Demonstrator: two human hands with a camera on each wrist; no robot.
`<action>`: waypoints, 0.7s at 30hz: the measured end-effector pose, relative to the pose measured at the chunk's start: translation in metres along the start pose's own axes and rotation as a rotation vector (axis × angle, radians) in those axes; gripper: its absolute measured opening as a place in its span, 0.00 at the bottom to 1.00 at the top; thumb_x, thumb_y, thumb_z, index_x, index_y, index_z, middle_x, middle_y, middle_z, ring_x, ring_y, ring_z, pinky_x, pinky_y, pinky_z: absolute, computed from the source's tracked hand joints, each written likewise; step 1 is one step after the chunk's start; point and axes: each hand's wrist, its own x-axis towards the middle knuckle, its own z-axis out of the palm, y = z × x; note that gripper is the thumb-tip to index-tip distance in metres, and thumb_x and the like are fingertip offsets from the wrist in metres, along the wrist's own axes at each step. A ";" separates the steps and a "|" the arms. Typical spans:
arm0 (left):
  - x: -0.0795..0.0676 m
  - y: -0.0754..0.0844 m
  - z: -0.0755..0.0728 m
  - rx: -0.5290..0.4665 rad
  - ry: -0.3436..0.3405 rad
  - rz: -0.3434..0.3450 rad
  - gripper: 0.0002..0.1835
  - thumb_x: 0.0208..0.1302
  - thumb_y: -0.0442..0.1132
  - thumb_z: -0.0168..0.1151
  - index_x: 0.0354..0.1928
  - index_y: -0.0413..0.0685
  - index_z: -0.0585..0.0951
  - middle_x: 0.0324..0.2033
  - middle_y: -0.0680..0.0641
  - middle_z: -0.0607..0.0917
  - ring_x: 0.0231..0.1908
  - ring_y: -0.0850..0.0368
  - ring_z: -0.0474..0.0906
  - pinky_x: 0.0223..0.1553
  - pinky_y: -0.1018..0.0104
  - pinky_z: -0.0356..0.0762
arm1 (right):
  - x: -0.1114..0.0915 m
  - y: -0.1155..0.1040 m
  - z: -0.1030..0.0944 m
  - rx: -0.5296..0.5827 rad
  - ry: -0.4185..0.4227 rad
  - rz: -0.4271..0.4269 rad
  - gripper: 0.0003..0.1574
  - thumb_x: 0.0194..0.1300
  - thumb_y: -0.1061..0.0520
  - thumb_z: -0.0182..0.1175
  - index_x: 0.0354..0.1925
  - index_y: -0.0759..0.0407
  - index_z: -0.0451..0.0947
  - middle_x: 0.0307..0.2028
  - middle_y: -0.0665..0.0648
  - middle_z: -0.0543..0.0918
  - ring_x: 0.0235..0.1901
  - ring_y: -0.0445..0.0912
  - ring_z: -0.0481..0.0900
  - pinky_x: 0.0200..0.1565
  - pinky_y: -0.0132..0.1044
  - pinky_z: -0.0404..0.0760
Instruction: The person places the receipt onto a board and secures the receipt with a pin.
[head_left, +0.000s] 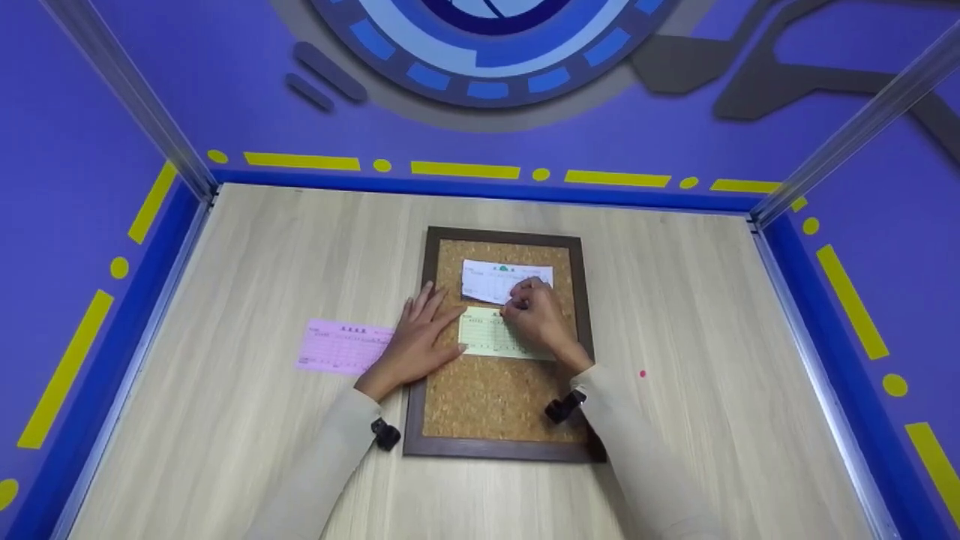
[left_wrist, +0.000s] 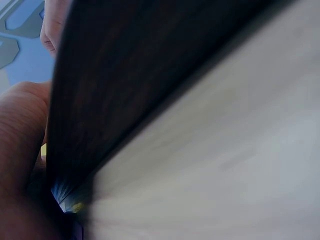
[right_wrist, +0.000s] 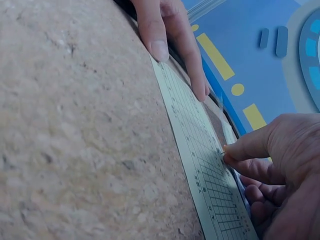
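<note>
A cork board (head_left: 487,405) in a dark brown frame lies on the table. On it a pale green printed slip (head_left: 480,339) lies below a white slip (head_left: 484,283), which has a green pin (head_left: 503,268) at its top edge. My left hand (head_left: 421,337) rests across the board's left frame, fingers spread, with thumb and index tips at the green slip's left edge. My right hand (head_left: 541,319) pinches a small pushpin (right_wrist: 223,152) between thumb and index finger at the green slip's upper edge. Its metal point shows in the right wrist view; its head is mostly hidden.
A pink printed slip (head_left: 337,346) lies on the table left of the board, partly under my left hand. To the board's right sits a small red pin (head_left: 643,373). Blue panels (head_left: 480,191) wall the table at the back and both sides.
</note>
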 end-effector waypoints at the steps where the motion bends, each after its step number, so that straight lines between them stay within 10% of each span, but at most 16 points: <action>1: 0.000 0.000 0.000 -0.001 0.007 0.010 0.39 0.74 0.56 0.67 0.82 0.50 0.73 0.86 0.36 0.57 0.87 0.34 0.36 0.83 0.28 0.33 | 0.000 0.000 0.000 0.007 0.003 0.002 0.12 0.62 0.69 0.74 0.24 0.64 0.82 0.42 0.59 0.82 0.47 0.53 0.79 0.52 0.46 0.78; 21: 0.000 0.002 -0.002 0.027 -0.005 0.016 0.39 0.75 0.56 0.67 0.82 0.50 0.73 0.87 0.36 0.56 0.87 0.34 0.36 0.83 0.30 0.34 | -0.001 0.000 0.005 0.064 0.037 0.038 0.11 0.60 0.71 0.73 0.24 0.64 0.82 0.44 0.59 0.81 0.49 0.53 0.77 0.54 0.45 0.76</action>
